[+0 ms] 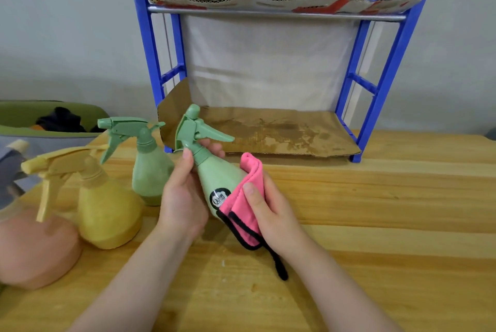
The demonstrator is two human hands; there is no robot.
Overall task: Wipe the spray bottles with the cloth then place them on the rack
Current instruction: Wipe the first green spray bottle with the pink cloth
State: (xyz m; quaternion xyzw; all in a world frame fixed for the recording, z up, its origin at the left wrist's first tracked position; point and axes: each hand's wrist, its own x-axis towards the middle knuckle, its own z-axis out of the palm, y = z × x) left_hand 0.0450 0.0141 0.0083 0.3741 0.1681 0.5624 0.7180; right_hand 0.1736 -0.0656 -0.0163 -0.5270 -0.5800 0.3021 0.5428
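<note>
The left hand (185, 197) grips the tilted green spray bottle (217, 178) at its neck, the right hand (265, 213) presses the pink cloth (247, 197) on it; a loose grip may let it slip onto the worktop (375, 224).

wooden table (375, 224): three spray bottles (150, 170), blue rack (268, 127).

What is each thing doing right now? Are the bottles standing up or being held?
Light green bottle: tilted, held by left hand.
Pink cloth: folded, pressed on that bottle by right hand.
Dark green bottle: standing upright.
Yellow bottle: standing upright.
Orange bottle: partly out of view.
Rack: holds no bottles.
</note>
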